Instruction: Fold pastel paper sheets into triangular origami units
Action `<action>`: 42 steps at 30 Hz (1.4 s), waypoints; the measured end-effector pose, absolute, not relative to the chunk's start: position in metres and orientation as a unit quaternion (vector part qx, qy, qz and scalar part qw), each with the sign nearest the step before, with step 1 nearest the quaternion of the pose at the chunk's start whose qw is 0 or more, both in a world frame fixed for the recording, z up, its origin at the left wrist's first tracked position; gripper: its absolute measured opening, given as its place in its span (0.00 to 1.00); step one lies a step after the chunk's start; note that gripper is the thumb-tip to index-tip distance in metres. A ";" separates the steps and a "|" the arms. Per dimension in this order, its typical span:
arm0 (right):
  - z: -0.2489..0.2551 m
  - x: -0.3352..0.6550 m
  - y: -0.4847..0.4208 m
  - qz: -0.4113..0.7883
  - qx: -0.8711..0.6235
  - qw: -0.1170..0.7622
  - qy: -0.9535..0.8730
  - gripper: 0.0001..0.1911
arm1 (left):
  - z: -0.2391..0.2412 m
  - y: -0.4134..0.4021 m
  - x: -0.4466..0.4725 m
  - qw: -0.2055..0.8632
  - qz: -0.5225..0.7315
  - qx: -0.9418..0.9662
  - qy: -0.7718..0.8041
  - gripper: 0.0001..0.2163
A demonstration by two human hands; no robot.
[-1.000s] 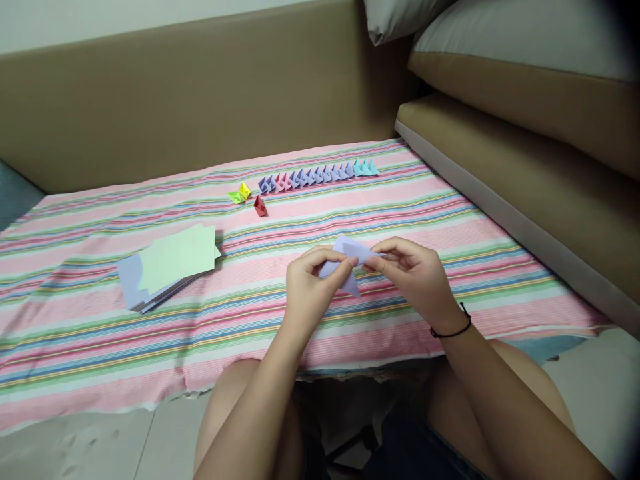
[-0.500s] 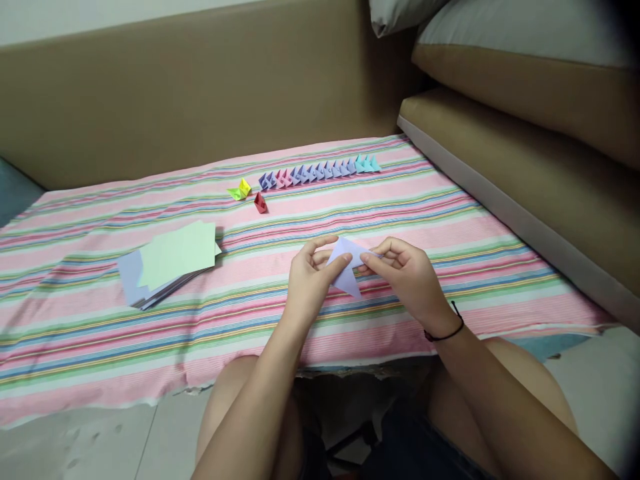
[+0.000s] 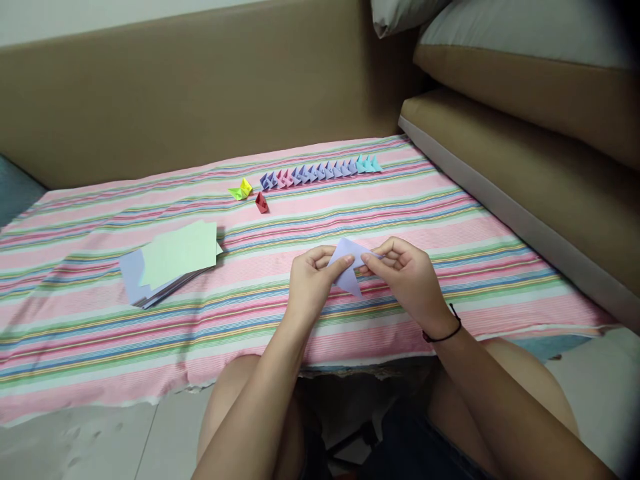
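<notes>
As left hand [image 3: 311,283] and right hand [image 3: 411,279] clamp lilac paper [image 3: 350,252] | left fingers [image 3: 324,253] now curled down

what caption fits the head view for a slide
Left hand and right hand pinch lilac paper over striped cloth.

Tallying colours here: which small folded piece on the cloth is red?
The red folded piece, lying alone nearer the person than the row, beside the yellow-green pair; the row is purple, pink and blue.

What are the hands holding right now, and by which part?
A folded lavender paper, above the striped cloth: the left hand pinches its left edge, the right hand its right tip.
</notes>
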State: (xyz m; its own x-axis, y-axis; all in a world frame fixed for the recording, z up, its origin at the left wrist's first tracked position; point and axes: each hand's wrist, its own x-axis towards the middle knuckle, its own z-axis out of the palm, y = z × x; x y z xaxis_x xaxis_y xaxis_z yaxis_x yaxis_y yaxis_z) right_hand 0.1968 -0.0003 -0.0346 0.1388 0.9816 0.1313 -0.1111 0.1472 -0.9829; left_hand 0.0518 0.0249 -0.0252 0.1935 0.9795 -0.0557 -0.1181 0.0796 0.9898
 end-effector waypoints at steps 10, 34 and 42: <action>-0.036 0.197 -0.002 0.441 -0.473 0.598 -0.474 0.11 | -0.022 0.024 0.050 0.606 0.449 0.505 0.420 0.13; -0.042 0.189 0.001 0.528 -0.477 0.525 -0.466 0.12 | -0.024 0.024 0.054 0.573 0.495 0.458 0.466 0.11; -0.043 0.189 0.001 0.560 -0.466 0.519 -0.446 0.10 | -0.023 0.024 0.052 0.593 0.493 0.448 0.452 0.11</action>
